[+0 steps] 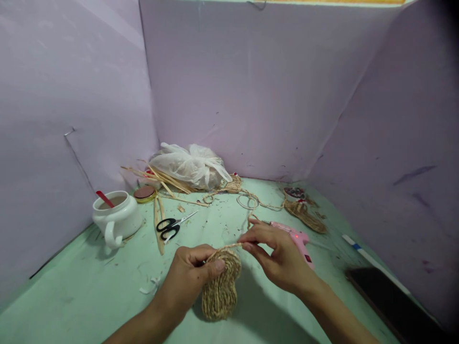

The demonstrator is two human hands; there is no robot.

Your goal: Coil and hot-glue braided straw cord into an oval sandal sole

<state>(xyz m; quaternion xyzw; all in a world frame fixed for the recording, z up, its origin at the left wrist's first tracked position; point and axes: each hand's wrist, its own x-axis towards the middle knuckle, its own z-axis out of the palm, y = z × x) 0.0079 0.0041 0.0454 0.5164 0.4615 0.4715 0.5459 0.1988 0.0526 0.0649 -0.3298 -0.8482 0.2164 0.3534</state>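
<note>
My left hand grips the upper left side of a small slipper sole made of coiled braided straw, thumb on its face. A straw cord runs from the sole's top edge to my right hand, which pinches it between thumb and fingertips. Beyond that hand the cord trails back over the table in loops. Just behind the right hand lies a pink glue gun with a small red light, partly hidden by the hand. Farther right rests a straw slipper with a red and white bit on it.
Black-handled scissors lie left of centre, near flat straw strips. A white mug with a red stick stands at left. Behind are a round tin and a white plastic bag. A dark phone-like slab lies at right.
</note>
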